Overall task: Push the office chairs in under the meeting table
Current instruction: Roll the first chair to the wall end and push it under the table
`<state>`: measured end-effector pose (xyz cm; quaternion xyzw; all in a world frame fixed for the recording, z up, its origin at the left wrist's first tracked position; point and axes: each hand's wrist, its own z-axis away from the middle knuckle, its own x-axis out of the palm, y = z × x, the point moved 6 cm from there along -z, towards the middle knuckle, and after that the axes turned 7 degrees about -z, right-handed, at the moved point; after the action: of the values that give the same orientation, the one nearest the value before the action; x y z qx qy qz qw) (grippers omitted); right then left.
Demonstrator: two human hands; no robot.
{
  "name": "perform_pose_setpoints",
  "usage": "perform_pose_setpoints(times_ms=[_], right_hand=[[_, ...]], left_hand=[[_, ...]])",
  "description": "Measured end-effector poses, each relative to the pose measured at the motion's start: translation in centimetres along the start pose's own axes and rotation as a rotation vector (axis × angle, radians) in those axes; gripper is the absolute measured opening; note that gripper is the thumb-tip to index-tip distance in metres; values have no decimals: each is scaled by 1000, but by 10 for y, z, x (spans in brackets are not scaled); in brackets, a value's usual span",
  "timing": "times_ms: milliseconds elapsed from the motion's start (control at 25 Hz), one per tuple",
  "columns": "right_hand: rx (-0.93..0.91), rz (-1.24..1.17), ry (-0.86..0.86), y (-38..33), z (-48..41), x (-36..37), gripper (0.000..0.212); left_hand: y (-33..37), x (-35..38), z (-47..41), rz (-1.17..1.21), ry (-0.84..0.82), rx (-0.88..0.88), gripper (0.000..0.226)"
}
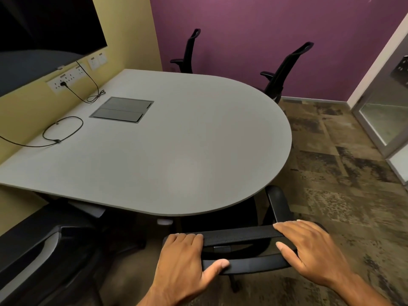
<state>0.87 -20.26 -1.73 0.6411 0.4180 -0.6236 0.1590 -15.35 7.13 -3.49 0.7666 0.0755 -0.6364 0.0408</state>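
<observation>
Now | both hands (247, 259) clamped on chair (239, 236) mesh-topped backrest | seat prob. under rounded grey table (176, 140)

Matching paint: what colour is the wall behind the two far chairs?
Purple wall, clearest in the head view.

Grey round-ended meeting table (176, 138); near black office chair (240, 235) tucked under its edge, two black chairs (191, 51) (284, 71) at the far side.
</observation>
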Motion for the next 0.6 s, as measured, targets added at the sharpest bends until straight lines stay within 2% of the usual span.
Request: perform_pose_setpoints(times_ms=[600], right_hand=[[-96,-25,-17,-22,-8,11,48]], left_hand=[[-15,-6,32,-80,47,-64,82]])
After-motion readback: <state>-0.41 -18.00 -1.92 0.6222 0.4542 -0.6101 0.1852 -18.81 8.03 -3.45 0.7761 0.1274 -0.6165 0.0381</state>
